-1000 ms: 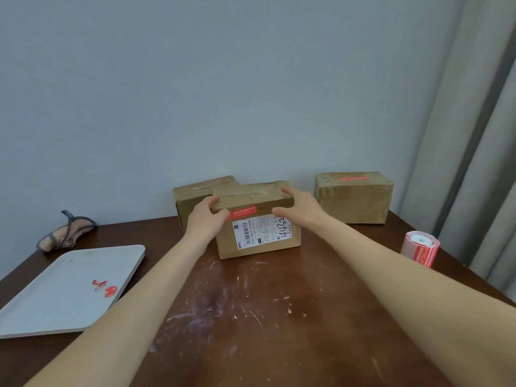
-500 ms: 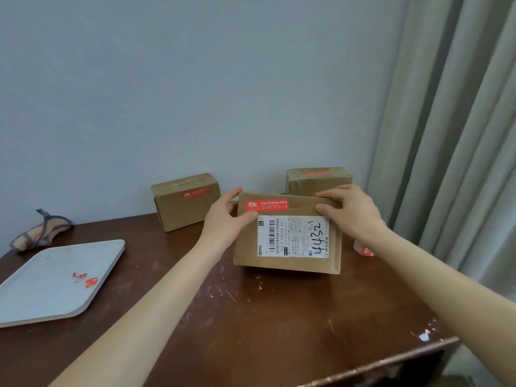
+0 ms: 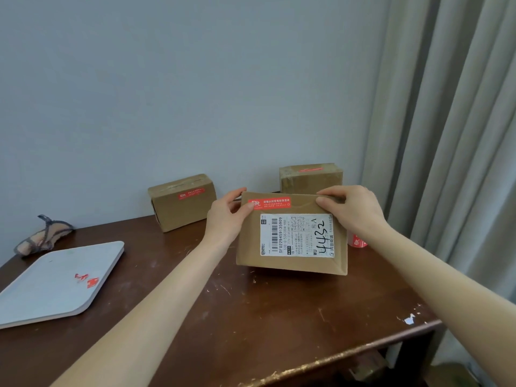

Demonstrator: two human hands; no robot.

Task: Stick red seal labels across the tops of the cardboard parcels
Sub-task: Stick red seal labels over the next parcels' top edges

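A cardboard parcel (image 3: 293,263) with a white shipping label stands tilted toward me on the brown table (image 3: 251,317). A red seal label (image 3: 269,203) lies along its upper edge. My left hand (image 3: 227,216) grips the parcel's upper left corner, thumb on the seal label. My right hand (image 3: 354,208) grips the upper right corner. Two more parcels stand at the wall, one on the left (image 3: 181,202) and one behind (image 3: 311,177), each with a red label. The red label roll (image 3: 358,241) peeks out from behind the held parcel.
A grey tray (image 3: 55,283) with red label scraps lies at the table's left. A small fabric object (image 3: 44,238) sits behind it at the wall. Grey curtains (image 3: 446,135) hang on the right. The table's front right edge (image 3: 391,342) is chipped.
Both hands have brought the parcel away from the left box, toward me and to the right, and tilted its labelled face up. The view has also swung right.
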